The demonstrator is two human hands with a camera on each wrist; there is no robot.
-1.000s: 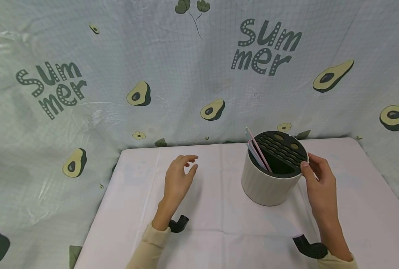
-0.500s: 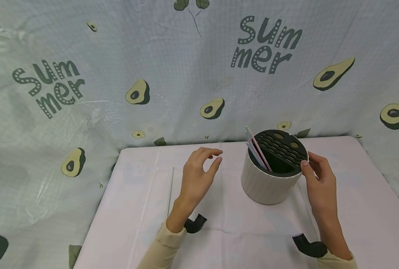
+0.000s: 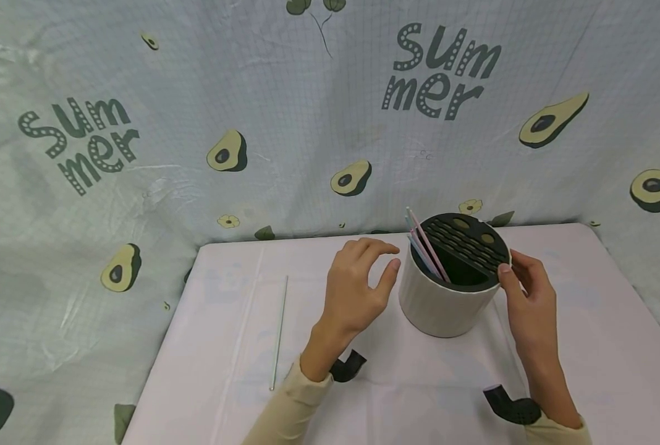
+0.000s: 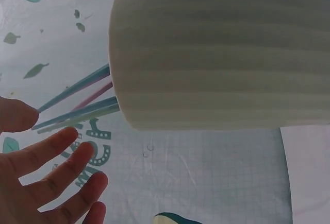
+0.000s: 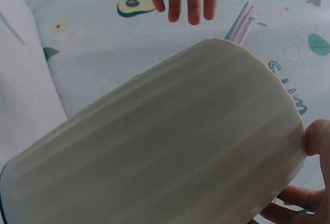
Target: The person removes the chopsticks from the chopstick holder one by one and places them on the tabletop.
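Note:
A white ribbed round container (image 3: 441,312) with a dark slotted top stands upright on the table. Several thin pastel sticks (image 3: 431,253), pink and blue, lean in the open half of its top. My right hand (image 3: 533,306) grips the container's right rim, thumb in front and fingers behind. Just left of the container, my left hand (image 3: 355,287) hovers with thumb and fingers spread apart, holding nothing. In the left wrist view, those spread fingers (image 4: 64,139) are near the tips of the sticks (image 4: 77,116). A single pale green stick (image 3: 279,334) lies on the table.
A white cloth covers the table (image 3: 224,346), whose back edge meets a hanging sheet (image 3: 285,117) printed with avocados and lettering. Black curved camera mounts (image 3: 512,406) sit at both wrists.
My left hand has moved right towards the container, uncovering the pale green stick on the table. The right hand has stayed at the container's rim.

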